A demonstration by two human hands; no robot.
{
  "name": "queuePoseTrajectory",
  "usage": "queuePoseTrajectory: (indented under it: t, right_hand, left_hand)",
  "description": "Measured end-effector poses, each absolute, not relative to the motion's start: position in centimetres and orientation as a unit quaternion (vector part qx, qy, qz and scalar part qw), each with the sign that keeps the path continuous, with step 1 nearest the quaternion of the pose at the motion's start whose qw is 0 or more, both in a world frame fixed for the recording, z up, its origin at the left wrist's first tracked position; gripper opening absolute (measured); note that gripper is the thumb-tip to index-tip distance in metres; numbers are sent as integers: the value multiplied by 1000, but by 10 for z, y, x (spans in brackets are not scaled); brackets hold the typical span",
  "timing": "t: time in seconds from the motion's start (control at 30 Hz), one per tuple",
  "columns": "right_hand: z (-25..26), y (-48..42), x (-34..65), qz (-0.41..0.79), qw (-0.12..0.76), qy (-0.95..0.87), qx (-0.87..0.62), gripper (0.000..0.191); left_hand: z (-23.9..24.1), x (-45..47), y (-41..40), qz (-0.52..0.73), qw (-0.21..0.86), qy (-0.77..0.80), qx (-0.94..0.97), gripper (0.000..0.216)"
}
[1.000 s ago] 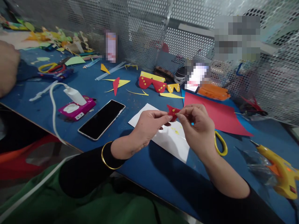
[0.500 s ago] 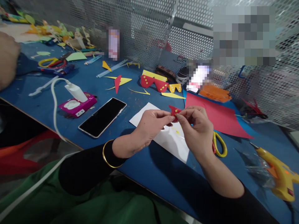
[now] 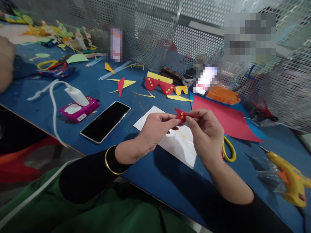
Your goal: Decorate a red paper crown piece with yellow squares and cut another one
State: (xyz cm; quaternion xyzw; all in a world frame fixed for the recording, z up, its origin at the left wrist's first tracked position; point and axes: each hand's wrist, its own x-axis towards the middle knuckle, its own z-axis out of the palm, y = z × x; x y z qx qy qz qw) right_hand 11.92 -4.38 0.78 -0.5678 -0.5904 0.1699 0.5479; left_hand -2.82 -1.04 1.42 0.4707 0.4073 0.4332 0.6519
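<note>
Over blue tabletop (image 3: 139, 176), red cutout (image 3: 179, 114), perforated panels (image 3: 145, 42) behind

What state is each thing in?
Left hand: pinching red piece
Right hand: at its edge
Red piece: raised, bearing yellow squares
Near phone: flat, dark
Right phone: screen lit
Charger: plugged into pink strip
White paper: flat, yellow bits on top
Glue gun: lying down
Right scissors: mostly hidden
</note>
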Motion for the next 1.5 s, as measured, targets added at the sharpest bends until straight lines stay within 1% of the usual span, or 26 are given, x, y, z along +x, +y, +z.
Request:
queuePoseTrajectory:
  t: [0.03, 0.1, 0.17, 0.2, 0.27, 0.37, 0.43, 0.6, 0.8, 0.97, 1.23, 1.5]
  right_hand:
    - [9, -44, 121, 165, 546, -589, -572, 6]
    - [13, -44, 127, 107, 530, -598, -592, 9]
    - [18, -43, 133, 37, 496, -622, -605, 12]
    - [20, -43, 135, 27, 479, -635, -606, 16]
    - [24, -41, 138, 78, 458, -647, -604, 23]
    - [28, -41, 138, 183, 461, -618, -610, 25]
    - [29, -41, 137, 204, 467, -601, -615, 26]
    - [27, -43, 133, 209, 462, -598, -621, 30]
    - [26, -44, 131, 201, 461, -602, -620, 28]
    - [25, -44, 130, 198, 462, -600, -622, 28]
    - [30, -44, 131, 228, 475, -576, -625, 29]
    - [29, -45, 129, 222, 473, -582, -623, 29]
  left_hand:
    - [14, -28, -10, 433, 652, 409, 468, 7]
    - [14, -28, -10, 436, 651, 412, 465, 8]
    - [14, -28, -10, 435, 651, 411, 466, 8]
    - [14, -28, -10, 433, 651, 411, 468, 8]
    - [14, -28, -9, 426, 655, 409, 472, 9]
    - [14, -29, -9, 413, 664, 403, 475, 11]
    - [13, -29, -8, 406, 670, 402, 474, 12]
    - [12, -30, -8, 409, 662, 407, 478, 14]
    - [13, -29, -9, 412, 652, 412, 484, 19]
    - [12, -30, -8, 413, 653, 410, 485, 17]
    - [13, -30, -9, 410, 662, 406, 478, 15]
    - [13, -30, -9, 412, 654, 406, 488, 19]
